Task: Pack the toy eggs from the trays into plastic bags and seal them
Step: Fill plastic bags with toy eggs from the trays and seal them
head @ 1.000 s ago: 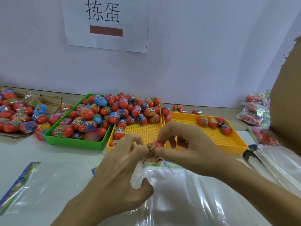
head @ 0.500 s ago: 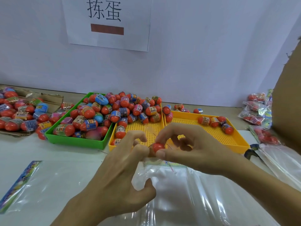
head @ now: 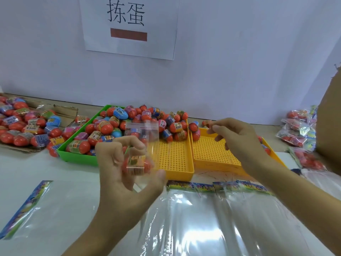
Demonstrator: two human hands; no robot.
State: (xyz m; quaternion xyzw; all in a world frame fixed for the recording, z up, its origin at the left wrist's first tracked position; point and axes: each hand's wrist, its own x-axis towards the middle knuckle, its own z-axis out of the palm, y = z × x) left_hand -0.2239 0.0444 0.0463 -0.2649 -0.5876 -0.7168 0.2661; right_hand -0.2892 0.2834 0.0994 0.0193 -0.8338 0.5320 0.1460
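My left hand (head: 123,174) holds a small clear plastic bag (head: 143,132) upright, with one red toy egg (head: 137,163) inside its lower part. My right hand (head: 238,141) is stretched over the right yellow tray (head: 217,163). Its fingers are loosely curled, and the index fingertip is at a red egg (head: 205,123) lying behind the tray; the thumb is apart from it. Several red and blue eggs fill the green tray (head: 77,157) and the far end of the middle yellow tray (head: 177,174).
A stack of flat clear bags with coloured headers (head: 221,218) lies in front of me, and another bag (head: 27,209) at the left. Loose eggs sit on cardboard (head: 18,126) at far left. Filled bags (head: 299,130) lie beside a brown box (head: 330,126) at right.
Both hands were together putting an egg into the bag's mouth. Now the egg is inside the bag, my left hand has lifted it, and my right hand has moved away to the right tray.
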